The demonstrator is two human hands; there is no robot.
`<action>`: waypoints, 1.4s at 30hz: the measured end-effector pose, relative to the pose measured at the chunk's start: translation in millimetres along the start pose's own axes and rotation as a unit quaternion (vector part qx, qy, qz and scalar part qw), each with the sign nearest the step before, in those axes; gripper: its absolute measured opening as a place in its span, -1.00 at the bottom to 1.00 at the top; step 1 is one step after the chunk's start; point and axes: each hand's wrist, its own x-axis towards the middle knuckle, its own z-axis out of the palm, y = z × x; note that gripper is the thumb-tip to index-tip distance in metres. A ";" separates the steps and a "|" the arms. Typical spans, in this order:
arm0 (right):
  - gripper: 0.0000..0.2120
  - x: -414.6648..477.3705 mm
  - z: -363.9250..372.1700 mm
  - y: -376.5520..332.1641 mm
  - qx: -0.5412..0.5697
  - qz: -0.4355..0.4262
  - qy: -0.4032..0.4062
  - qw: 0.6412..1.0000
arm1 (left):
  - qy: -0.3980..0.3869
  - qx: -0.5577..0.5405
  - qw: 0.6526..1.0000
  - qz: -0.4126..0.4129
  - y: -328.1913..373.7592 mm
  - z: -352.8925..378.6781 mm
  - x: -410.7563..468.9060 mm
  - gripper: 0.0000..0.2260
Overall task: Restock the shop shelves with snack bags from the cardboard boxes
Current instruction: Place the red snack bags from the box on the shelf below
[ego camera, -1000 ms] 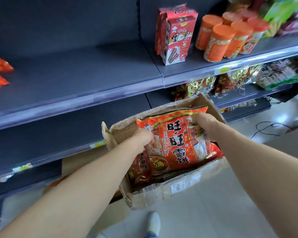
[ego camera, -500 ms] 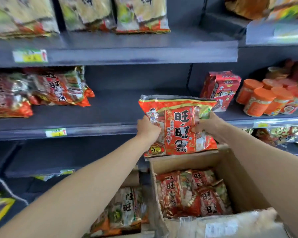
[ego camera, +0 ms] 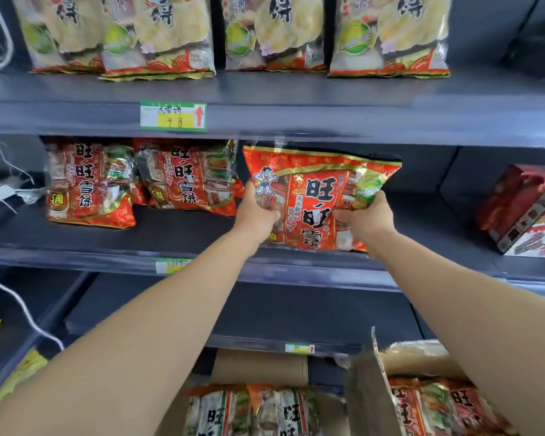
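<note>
I am at the placing step: my left hand [ego camera: 258,212] and right hand [ego camera: 367,215] each grip one side of a red snack bag [ego camera: 315,196], fingers curled round its edges, holding it upright at the front of the middle shelf [ego camera: 183,229], just right of two matching bags [ego camera: 186,180]. Next I should push it back and stand it beside them. Below, one cardboard box [ego camera: 364,391] holds more red bags [ego camera: 422,407], and a second box [ego camera: 258,366] holds paler bags [ego camera: 252,410]
</note>
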 end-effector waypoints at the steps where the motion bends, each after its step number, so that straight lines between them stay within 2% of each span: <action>1: -0.47 8.2 10.7 0.0 -0.007 -0.002 0.006 1.000 | 0.000 0.001 1.000 -0.004 -4.2 -4.7 13.9 -0.25; 5: -0.52 40.2 42.9 3.8 -0.025 -0.020 0.023 0.999 | 0.002 0.019 1.000 0.008 -21.1 -13.8 66.1 -0.26; 11: -0.35 82.6 67.2 9.6 -0.022 -0.051 0.063 0.996 | 0.014 0.038 0.999 0.030 -36.0 -6.9 130.5 -0.32; 16: -0.39 114.1 82.0 8.4 -0.022 -0.078 0.084 0.993 | 0.035 0.059 0.997 0.045 -41.6 2.9 175.0 -0.54; 22: -0.54 143.2 102.8 2.7 -0.030 -0.094 0.070 0.993 | 0.058 0.035 0.997 0.046 -41.8 -2.3 210.6 -0.57; 29: -0.53 157.0 125.6 17.2 -0.046 -0.073 0.059 0.994 | 0.071 0.114 0.989 0.061 -42.6 1.6 222.5 -0.56; 35: -0.40 162.5 131.0 21.8 -0.057 -0.074 0.040 0.995 | 0.053 0.140 0.988 0.044 -43.4 5.4 217.5 -0.47; 42: -0.51 128.9 109.5 17.2 -0.136 -0.091 0.077 0.984 | 0.103 0.192 0.975 0.043 -35.2 6.9 186.8 -0.52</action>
